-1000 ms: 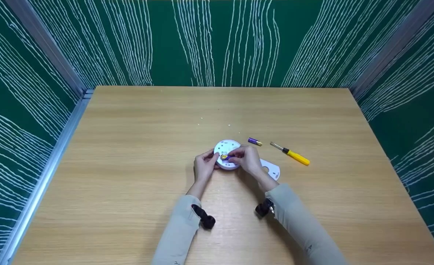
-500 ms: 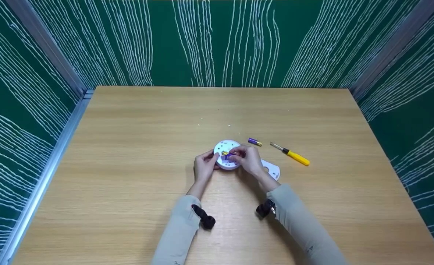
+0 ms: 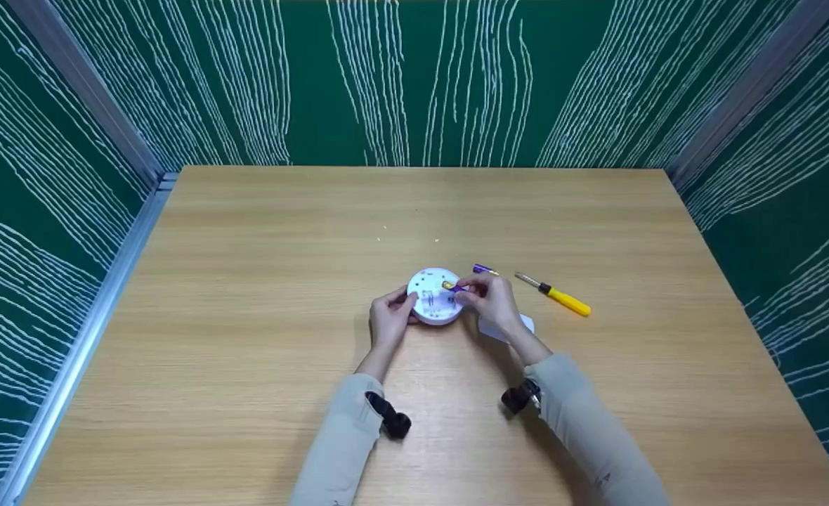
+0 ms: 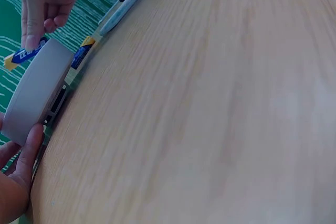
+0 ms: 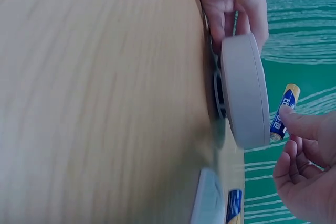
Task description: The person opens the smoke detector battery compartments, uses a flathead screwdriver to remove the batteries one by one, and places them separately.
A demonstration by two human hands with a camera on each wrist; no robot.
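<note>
My left hand [image 3: 390, 316] grips the left edge of a round white device [image 3: 425, 284], thumb on its upper face. That face has small holes and a recess near the middle. Over the device's right side, my right hand [image 3: 495, 302] pinches a blue-and-gold battery [image 5: 287, 98] between thumb and fingers. In the right wrist view the battery is just off the face, and I cannot tell whether its lower end touches. The device is raised a little from the table in both wrist views. A second battery [image 3: 483, 269] lies on the table beyond my right hand.
A screwdriver [image 3: 568, 299] with a yellow handle lies to the right on the wooden table [image 3: 246, 316]. Partly under my right wrist is a flat white cover [image 3: 493, 329]. Small white specks lie behind the device. Green walls with white lines surround the table.
The battery has come up from the middle of the device and moved toward its right side, with my right hand shifting right. The recess now shows uncovered. My left hand stays in place.
</note>
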